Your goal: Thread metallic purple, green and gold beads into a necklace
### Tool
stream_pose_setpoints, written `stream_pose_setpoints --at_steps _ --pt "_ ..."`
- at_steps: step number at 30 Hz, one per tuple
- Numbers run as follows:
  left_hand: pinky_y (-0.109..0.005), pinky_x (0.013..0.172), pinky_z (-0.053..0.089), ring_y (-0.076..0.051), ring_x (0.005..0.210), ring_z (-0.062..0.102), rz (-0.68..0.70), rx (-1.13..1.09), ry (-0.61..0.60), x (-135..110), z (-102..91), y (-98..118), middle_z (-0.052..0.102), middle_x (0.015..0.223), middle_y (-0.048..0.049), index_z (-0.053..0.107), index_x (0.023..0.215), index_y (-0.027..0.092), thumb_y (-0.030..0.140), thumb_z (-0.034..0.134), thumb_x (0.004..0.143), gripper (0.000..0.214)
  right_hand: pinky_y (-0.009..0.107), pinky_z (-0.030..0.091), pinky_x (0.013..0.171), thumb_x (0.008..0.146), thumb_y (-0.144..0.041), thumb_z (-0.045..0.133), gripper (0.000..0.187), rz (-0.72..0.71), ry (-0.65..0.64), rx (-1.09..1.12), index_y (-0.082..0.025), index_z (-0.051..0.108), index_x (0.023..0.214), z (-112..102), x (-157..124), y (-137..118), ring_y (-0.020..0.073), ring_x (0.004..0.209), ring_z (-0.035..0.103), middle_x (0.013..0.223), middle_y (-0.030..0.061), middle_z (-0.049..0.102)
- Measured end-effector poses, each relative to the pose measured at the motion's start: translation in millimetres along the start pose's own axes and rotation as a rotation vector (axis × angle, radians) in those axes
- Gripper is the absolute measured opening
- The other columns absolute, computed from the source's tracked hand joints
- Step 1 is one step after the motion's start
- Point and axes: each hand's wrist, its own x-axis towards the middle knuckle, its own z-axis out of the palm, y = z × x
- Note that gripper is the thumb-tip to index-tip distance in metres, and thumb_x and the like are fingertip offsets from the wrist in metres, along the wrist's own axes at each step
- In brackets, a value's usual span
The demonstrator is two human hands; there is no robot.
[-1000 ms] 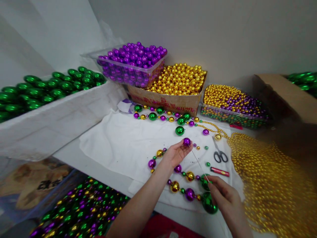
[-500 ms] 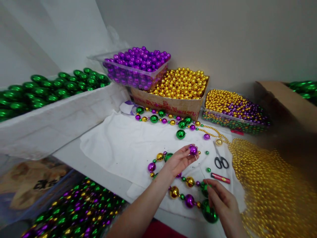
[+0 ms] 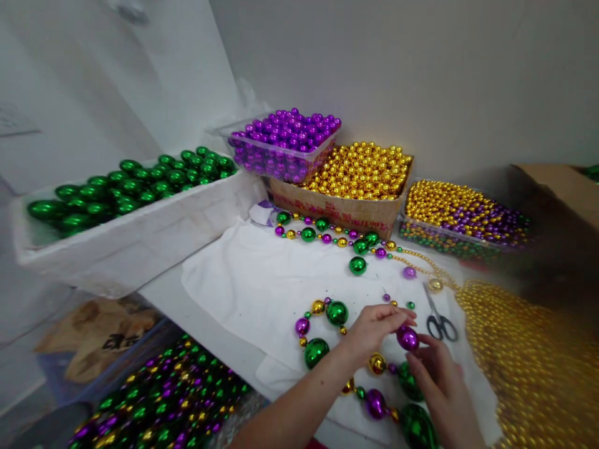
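Fingers (image 3: 395, 319) of the left hand (image 3: 372, 330) bunched against the upper edge of a shiny purple ball (image 3: 407, 338) — whether they pinch it or a thread, cannot tell. Right hand (image 3: 440, 380): thumb and forefinger grasping the same ball from below and the right. Ball held up between the hands, off the table. Beneath: strand of big beads (image 3: 337, 312) in green, gold and purple, looped on white cloth (image 3: 234, 268). Scissors (image 3: 440, 319) lie just beyond the right hand. Farther back: a second, finer-beaded strand (image 3: 307, 234). Gold bead strings (image 3: 524, 355) heaped at right. Rear containers: purple-ball tub (image 3: 276, 146), gold-bead carton (image 3: 332, 204); white box (image 3: 154, 240) of green beads at left
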Motion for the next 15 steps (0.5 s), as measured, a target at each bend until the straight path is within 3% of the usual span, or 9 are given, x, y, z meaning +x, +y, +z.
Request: stream_pose_setpoints --at_steps 3,7,11,15 --pt "-0.035 0.105 0.033 -0.021 0.117 0.051 0.136 0.194 -0.06 -5 9.6 18 0.062 0.121 -0.009 0.073 0.092 0.015 0.034 0.056 0.085 0.026 0.033 0.046 0.08 0.083 -0.048 0.052 0.048 -0.186 0.068 -0.138 -0.026 0.049 0.126 -10 0 -8 0.0219 0.103 0.054 0.123 0.0053 0.056" --pt "-0.034 0.105 0.033 -0.021 0.121 0.049 0.236 0.258 -0.174 -11 24.5 33 0.06 0.124 -0.0074 0.073 0.096 0.019 0.031 0.056 0.086 0.023 0.034 0.043 0.081 0.086 -0.042 0.053 0.026 -0.367 0.171 -0.202 -0.026 0.064 0.102 -15 0 -20 0.0215 0.096 0.054 0.104 0.0036 0.063" --pt "-0.035 0.105 0.033 -0.02 0.119 0.05 0.224 0.181 -0.136 -11 23.9 38 0.06 0.124 -0.0063 0.073 0.094 0.02 0.033 0.053 0.088 0.025 0.034 0.042 0.083 0.084 -0.041 0.055 0.022 -0.308 0.133 -0.163 -0.024 0.069 0.088 -20 -2 -11 0.021 0.091 0.056 0.094 0.0038 0.065" --pt "-0.037 0.102 0.035 -0.021 0.114 0.053 0.148 0.023 -0.107 0 16.1 33 0.061 0.12 -0.0074 0.072 0.092 0.018 0.036 0.054 0.087 0.026 0.03 0.044 0.074 0.078 -0.048 0.06 0.027 -0.107 0.084 -0.036 -0.023 0.069 0.083 -25 -5 -5 0.0216 0.089 0.057 0.093 0.0049 0.066"
